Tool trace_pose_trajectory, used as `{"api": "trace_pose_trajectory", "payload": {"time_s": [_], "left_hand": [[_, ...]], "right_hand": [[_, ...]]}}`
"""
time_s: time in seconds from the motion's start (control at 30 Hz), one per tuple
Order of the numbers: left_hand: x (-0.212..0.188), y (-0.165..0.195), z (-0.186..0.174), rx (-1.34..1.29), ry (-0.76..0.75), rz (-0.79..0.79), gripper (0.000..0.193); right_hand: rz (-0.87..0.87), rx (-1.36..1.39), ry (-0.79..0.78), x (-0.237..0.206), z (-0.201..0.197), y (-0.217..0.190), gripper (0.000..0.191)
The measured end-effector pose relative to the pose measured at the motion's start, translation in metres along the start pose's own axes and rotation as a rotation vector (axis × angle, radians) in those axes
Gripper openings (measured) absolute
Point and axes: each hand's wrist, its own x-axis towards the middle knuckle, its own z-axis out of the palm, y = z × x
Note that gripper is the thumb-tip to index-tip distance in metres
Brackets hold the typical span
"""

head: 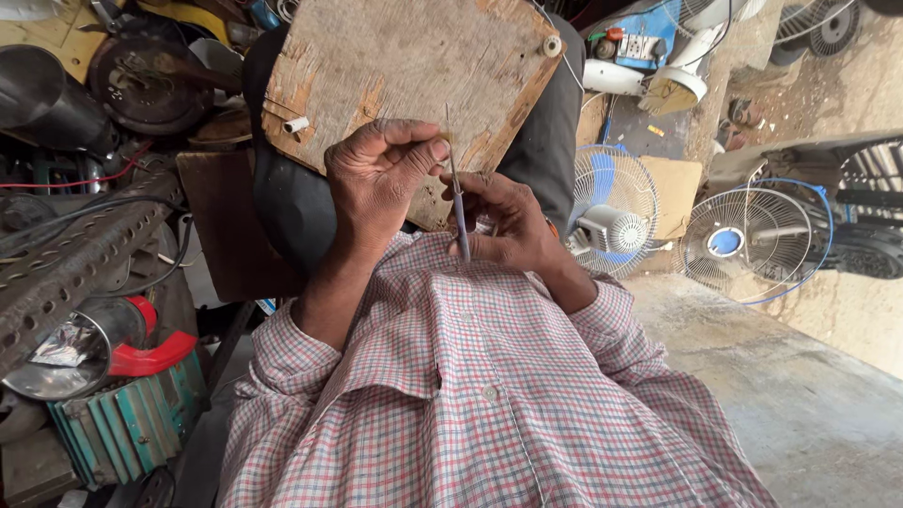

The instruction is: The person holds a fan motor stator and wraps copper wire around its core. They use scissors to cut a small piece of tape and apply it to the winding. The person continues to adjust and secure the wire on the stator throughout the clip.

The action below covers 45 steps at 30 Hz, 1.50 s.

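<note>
Big worn wooden board (404, 66) sits across the lap, taking up most of the top of the view, with a small white tube piece (296, 124) lying on its left edge. Off to the right are two table fans (611, 212) on the concrete floor (800, 404). Over the board's near edge, the left hand (381, 174) is curled, fingertips pinched on the thin metal tip of a slim grey tool (459, 212). The right hand (513, 226) grips the tool's handle, holding it roughly upright.

Cluttered repair workshop, table fans (743, 245), metal parts, worn wooden board (404, 66)
</note>
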Motion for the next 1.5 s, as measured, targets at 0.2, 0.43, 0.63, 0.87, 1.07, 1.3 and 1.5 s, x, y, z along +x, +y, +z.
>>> {"api": "trace_pose_trajectory", "payload": {"time_s": [0.2,0.43,0.63,0.87,1.07,1.3,1.5], "left_hand": [[-0.004,-0.004,-0.001,0.071,0.009,0.023,0.014],[-0.009,-0.01,0.0,0.033,0.019,-0.017,0.015],[-0.008,-0.009,0.001,-0.023,0.012,-0.053,0.015],[-0.007,0.002,0.004,-0.055,-0.005,-0.074,0.018],[-0.018,0.009,0.01,0.248,-0.092,0.013,0.018],[-0.027,0.017,0.017,0.595,-0.282,0.317,0.028],[-0.03,-0.005,0.03,0.673,-0.364,0.528,0.029]], "right_hand": [[-0.035,-0.091,0.04,-0.002,-0.002,0.006,0.075],[-0.039,-0.094,0.049,-0.005,-0.005,0.015,0.074],[-0.06,-0.012,0.069,-0.005,-0.004,0.012,0.063],[-0.082,-1.065,0.414,0.025,-0.021,-0.01,0.048],[0.216,-1.371,0.108,0.038,-0.025,-0.03,0.014],[-0.086,0.135,0.276,-0.008,-0.007,-0.037,0.026],[-0.001,-0.074,0.365,-0.035,-0.024,-0.035,0.024]]}}
